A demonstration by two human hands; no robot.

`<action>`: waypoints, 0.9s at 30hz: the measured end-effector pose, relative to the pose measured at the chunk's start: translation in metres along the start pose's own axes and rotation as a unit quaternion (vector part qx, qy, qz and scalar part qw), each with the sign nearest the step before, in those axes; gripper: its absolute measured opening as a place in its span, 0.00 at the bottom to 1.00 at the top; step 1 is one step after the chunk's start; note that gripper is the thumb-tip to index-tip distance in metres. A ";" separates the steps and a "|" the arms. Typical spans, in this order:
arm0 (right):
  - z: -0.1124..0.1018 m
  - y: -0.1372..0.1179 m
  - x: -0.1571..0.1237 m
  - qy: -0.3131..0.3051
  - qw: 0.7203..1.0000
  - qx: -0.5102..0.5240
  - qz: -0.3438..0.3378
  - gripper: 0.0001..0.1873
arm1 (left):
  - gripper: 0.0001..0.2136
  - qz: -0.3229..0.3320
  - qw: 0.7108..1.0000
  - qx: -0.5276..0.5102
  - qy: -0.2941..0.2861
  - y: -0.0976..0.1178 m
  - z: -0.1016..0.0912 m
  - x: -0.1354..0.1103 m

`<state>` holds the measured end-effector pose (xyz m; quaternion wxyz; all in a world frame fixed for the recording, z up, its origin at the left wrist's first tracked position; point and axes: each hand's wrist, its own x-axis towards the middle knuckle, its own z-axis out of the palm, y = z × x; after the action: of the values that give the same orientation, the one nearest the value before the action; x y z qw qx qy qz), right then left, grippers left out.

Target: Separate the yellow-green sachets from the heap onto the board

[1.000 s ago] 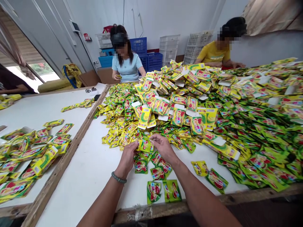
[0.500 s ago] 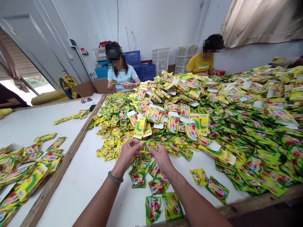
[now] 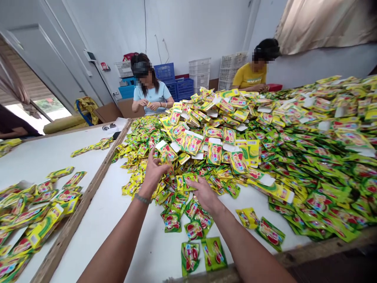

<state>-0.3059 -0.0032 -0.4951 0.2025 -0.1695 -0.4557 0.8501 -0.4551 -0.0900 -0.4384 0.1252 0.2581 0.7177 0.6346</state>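
Note:
My right hand [image 3: 204, 192] pinches a pair of small candy sachets [image 3: 183, 182], yellow at one end and green at the other, over the front of the heap. To the left, my left hand [image 3: 155, 173] has its index finger raised. Between its thumb and the other fingers is a small yellow carton [image 3: 168, 164], seen partly and blurred. Beyond it lie open printed cartons [image 3: 192, 143] with white flaps on top of the pile. Below my hands, green sachets with red fruit pictures [image 3: 194, 230] are spread on the white table [image 3: 159, 255].
A large mound of green sachets [image 3: 321, 165] fills the right side. A wooden strip [image 3: 88, 192] divides the table; filled-looking cartons [image 3: 44, 232] lie left of it. Across the table sit a person in light blue [image 3: 153, 94] and a person in yellow [image 3: 250, 76]. Crates [image 3: 185, 89] stand behind.
My hands were together at the sachets; now they are apart. My left hand has moved up and left and taken a yellow carton from the pile edge. My right hand keeps the sachets.

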 end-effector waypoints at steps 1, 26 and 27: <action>0.001 0.000 -0.001 -0.005 1.000 0.016 0.013 0.18 | 0.41 -0.023 0.998 -0.058 -0.012 -0.005 -0.010 -0.014; 0.003 0.010 0.000 0.072 0.985 -0.147 -0.061 0.22 | 0.22 -0.216 0.946 -0.243 -0.001 -0.040 -0.039 -0.096; 0.002 0.012 0.001 0.074 0.982 -0.166 -0.055 0.22 | 0.22 -0.210 0.944 -0.252 0.017 -0.042 -0.037 -0.097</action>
<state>-0.3096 -0.0100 -0.5046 0.2514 -0.2376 -0.5831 0.7351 -0.4023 -0.1754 -0.4879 0.3041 0.0503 0.5741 0.7586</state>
